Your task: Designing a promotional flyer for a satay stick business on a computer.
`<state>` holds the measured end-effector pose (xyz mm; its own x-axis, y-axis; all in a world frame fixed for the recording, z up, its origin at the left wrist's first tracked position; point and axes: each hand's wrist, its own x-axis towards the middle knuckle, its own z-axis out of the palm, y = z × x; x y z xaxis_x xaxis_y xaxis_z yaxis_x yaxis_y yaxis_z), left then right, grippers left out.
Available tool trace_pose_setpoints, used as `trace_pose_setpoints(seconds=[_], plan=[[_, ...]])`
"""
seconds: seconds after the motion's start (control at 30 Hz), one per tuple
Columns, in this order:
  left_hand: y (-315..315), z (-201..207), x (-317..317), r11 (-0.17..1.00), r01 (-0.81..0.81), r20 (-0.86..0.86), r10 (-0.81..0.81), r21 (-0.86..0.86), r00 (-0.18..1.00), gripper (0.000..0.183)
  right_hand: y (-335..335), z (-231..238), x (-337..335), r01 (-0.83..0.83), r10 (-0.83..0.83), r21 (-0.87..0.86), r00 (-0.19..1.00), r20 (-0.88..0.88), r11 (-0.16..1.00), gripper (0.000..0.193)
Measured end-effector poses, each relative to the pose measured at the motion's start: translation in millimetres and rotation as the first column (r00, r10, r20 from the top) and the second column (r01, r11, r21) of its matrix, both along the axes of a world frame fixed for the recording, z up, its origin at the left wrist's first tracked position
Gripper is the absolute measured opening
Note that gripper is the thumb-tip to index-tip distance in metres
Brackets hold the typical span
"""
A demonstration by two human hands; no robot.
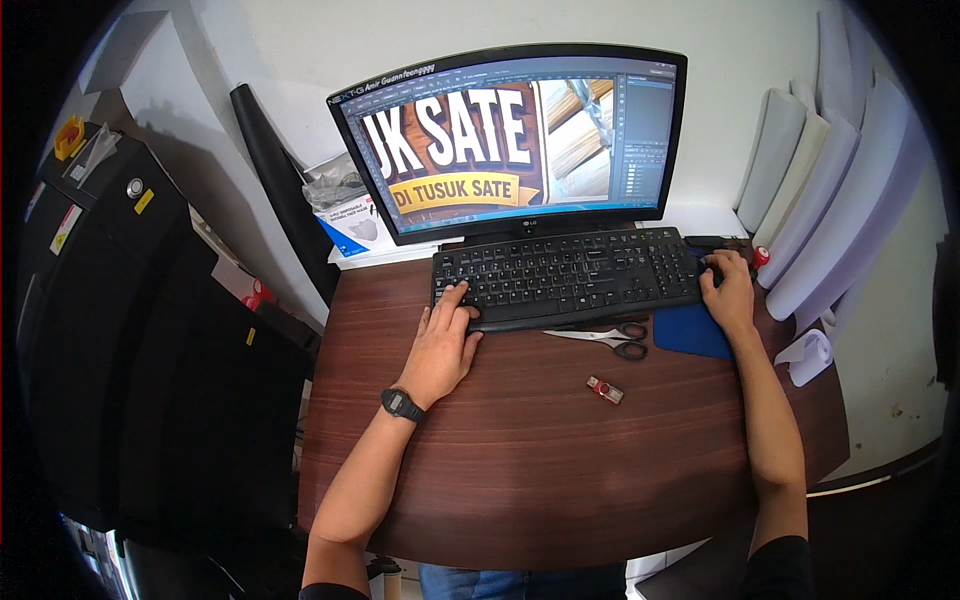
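Note:
My left hand (442,345) rests on the lower left corner of a black keyboard (570,272), fingers spread over the keys, a black watch on its wrist. My right hand (730,292) lies cupped over a black mouse (708,268) on a blue mouse pad (688,332) just right of the keyboard. A monitor (520,140) behind the keyboard shows an image-editing program with large lettering.
Black-handled scissors (610,338) lie in front of the keyboard, and a small red and silver USB stick (605,389) sits nearer me on the brown wooden desk (540,460). White paper rolls (830,190) lean at the right. A large black machine (130,330) stands left.

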<state>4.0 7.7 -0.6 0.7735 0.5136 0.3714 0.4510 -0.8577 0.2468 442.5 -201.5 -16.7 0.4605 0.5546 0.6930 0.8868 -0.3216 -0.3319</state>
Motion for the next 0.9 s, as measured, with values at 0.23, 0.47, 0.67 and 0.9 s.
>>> trace_pose_setpoints(seconds=[0.23,0.47,0.67,0.9], plan=[[1.8,-1.3,-0.9,1.0,-0.007,-0.01,0.007,-0.002,1.0,0.033,0.4,0.7,-1.1,0.004,-0.004,0.003,1.0,-0.002,1.0,0.02],[2.2,-2.2,-0.9,1.0,-0.003,-0.007,0.003,-0.002,1.0,0.033,-0.1,1.2,-1.9,0.017,-0.018,-0.011,1.0,-0.013,1.0,0.02],[1.1,0.3,-0.7,1.0,-0.009,-0.014,0.009,-0.002,1.0,0.033,-0.5,3.5,-4.0,0.024,-0.024,-0.013,1.0,-0.015,1.0,0.02],[1.6,-1.2,-1.3,1.0,-0.01,-0.012,0.01,-0.003,1.0,0.034,-0.6,4.1,-5.6,0.014,-0.014,-0.006,1.0,-0.013,1.0,0.02]])
